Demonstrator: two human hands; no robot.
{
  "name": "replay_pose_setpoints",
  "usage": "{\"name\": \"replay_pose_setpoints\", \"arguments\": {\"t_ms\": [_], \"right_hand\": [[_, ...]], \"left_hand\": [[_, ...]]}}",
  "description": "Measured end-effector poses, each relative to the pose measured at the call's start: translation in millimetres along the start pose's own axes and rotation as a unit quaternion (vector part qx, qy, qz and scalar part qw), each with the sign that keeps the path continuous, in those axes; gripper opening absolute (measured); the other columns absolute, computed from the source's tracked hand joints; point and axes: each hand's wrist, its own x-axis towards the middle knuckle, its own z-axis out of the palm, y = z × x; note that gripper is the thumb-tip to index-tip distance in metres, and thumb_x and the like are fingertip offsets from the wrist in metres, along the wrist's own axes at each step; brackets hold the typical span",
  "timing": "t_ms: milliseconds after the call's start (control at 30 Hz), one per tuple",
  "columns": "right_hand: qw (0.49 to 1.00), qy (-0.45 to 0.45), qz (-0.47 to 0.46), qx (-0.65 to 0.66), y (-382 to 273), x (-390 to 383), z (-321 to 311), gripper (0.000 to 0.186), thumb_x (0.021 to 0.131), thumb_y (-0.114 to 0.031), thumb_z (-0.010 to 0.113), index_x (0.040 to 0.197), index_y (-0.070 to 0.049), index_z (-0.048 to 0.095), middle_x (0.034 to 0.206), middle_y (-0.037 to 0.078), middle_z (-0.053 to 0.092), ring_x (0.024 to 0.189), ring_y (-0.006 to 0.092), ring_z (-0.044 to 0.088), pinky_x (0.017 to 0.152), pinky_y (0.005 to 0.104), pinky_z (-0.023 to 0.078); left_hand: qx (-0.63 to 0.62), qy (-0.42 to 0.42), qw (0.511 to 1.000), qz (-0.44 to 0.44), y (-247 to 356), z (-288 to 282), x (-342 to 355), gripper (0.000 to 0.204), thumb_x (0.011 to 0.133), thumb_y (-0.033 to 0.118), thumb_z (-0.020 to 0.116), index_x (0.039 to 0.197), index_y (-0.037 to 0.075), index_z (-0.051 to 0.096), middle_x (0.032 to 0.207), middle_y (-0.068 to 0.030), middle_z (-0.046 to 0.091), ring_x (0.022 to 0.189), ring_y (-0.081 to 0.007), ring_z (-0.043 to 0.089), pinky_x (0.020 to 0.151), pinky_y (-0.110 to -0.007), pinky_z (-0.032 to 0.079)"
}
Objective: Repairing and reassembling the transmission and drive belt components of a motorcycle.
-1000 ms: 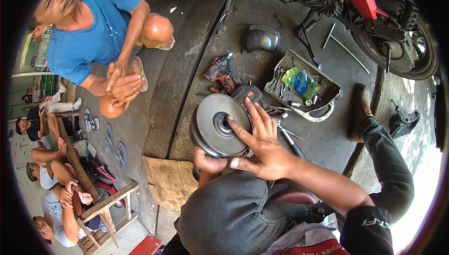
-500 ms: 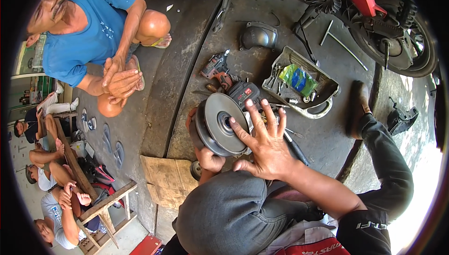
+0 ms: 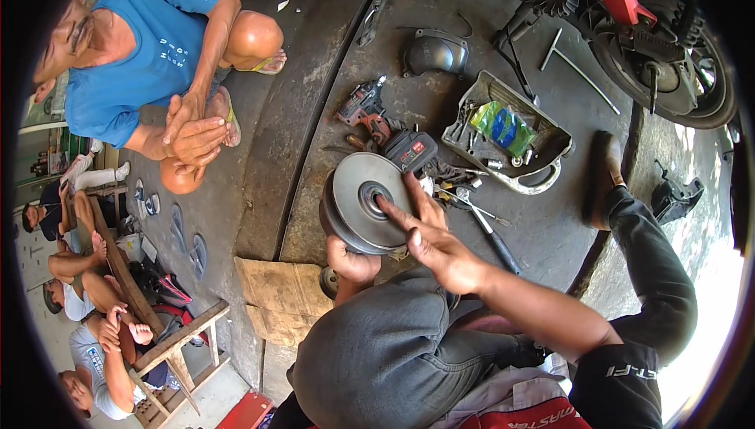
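Note:
A round grey metal pulley [image 3: 346,193], with two stacked discs and a hub in its middle, is held up above my bent knee. From below and behind, my left hand [image 3: 354,262] grips its lower edge; the thumb side shows and the other fingers are hidden by the discs. My right hand [image 3: 444,252] has its fingers stretched out, the index fingertip at the hub's centre hole. Just beyond the pulley lies a red and black cordless power tool [image 3: 370,114] with a dark battery. A tool with a black handle [image 3: 503,252] lies right of my right hand.
A metal tray [image 3: 565,146] holds sockets and a green-blue packet. Past it lie a T-handle wrench [image 3: 586,79] and a grey cover [image 3: 436,55]. A motorcycle wheel [image 3: 708,99] stands far right. A person in blue [image 3: 149,51] squats far left; cardboard [image 3: 283,295] lies near left.
My right hand has turned from palm-down with spread fingers to a sideways pose, its index fingertip now at the hub. The pulley has tilted slightly to face up more.

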Motion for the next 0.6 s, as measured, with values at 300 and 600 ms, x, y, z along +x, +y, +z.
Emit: {"name": "replay_pose_setpoints", "arguments": {"t_ms": [300, 600], "right_hand": [[0.954, 0.070, 0.079, -0.280, 36.1, -1.5, -87.9, 0.048, 0.096, -0.040, 0.071, 0.131, -0.008, 0.068, 0.140, 0.026, 0.058, 0.133, 0.0428, 0.052, 0.113, 0.0487, 0.042], [0.944, 0.133, -0.059, -0.296, -46.8, 198.6, -179.5, 0.061, 0.093, -0.034, 0.073, 0.138, 0.002, 0.053, 0.122, 0.021, 0.070, 0.109, 0.0373, 0.069, 0.090, 0.0449, 0.055]], "left_hand": [[0.471, -0.101, 0.844, 0.236, -27.1, -91.7, -5.3, 0.019, 0.083, -0.001, 0.064, 0.101, 0.001, 0.059, 0.122, -0.0151, 0.062, 0.107, -0.0221, 0.059, 0.097, -0.040, 0.049], [0.621, 0.194, 0.756, 0.070, -37.9, -100.4, 15.6, 0.092, 0.060, 0.020, 0.082, 0.144, 0.009, 0.046, 0.137, -0.0229, 0.047, 0.129, -0.0458, 0.045, 0.109, -0.058, 0.036]]}}
